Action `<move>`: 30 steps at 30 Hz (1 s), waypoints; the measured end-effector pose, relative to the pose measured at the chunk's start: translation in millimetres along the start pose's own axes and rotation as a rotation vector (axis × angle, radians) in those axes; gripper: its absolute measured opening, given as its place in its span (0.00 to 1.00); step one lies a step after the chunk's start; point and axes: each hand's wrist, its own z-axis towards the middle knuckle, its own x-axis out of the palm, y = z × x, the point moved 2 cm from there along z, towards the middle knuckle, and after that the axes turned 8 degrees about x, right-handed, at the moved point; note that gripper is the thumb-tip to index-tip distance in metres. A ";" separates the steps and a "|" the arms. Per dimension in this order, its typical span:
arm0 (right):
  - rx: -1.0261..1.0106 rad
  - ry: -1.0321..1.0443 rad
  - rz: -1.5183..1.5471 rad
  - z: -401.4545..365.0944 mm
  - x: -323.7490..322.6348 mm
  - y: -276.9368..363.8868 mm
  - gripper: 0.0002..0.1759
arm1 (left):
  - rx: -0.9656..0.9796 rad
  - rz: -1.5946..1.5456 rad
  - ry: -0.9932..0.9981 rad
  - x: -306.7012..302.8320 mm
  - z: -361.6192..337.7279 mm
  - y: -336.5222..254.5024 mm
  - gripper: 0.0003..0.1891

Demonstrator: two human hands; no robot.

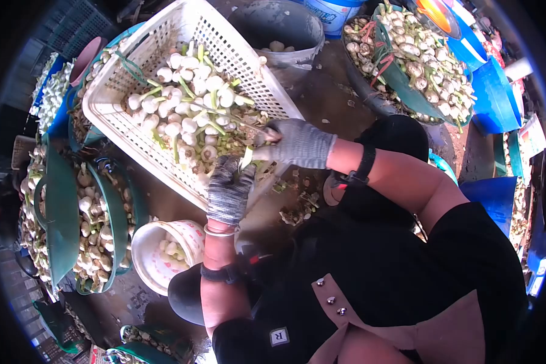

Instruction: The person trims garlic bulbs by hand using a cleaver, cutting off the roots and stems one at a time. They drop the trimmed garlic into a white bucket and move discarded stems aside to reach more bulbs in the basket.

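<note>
My right hand (300, 143), in a grey knit glove, is closed around a knife (227, 115) whose thin blade points left over the garlic. My left hand (229, 191), also gloved, is closed on a garlic bulb (246, 158) with a pale green stem; most of the bulb is hidden by the fingers. Both hands are close together at the near end of a white plastic basket (103, 115). Inside it lies a heap of garlic bulbs (188, 124) with short green stems, with loose skins and trimmings at the near end.
A white bucket (142, 258) with some peeled-looking pieces stands left of my left forearm. Green tubs (64, 221) of garlic are at the left. A dark bucket (242, 24) is behind the basket. More garlic (415, 67) and blue bins (497, 97) stand at the right.
</note>
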 end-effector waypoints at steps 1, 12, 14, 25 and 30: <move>-0.205 -0.094 0.180 -1.0 -1.8 15.6 0.22 | 0.067 0.023 0.019 2.7 2.2 1.5 0.12; 0.596 0.275 1.426 1.9 19.6 -16.7 0.13 | -0.374 -0.953 -0.238 -5.3 -1.7 3.9 0.26; 0.688 0.362 1.305 -8.8 35.8 -16.0 0.13 | -0.182 -1.110 -0.082 9.3 -1.0 -5.7 0.26; -0.355 -0.126 -0.109 -31.1 -14.4 14.2 0.11 | 0.453 0.458 -0.010 -4.3 -0.7 15.7 0.15; -0.428 -0.059 -0.383 -37.0 -18.4 25.9 0.09 | 0.291 0.357 -0.057 -7.4 -21.8 42.4 0.21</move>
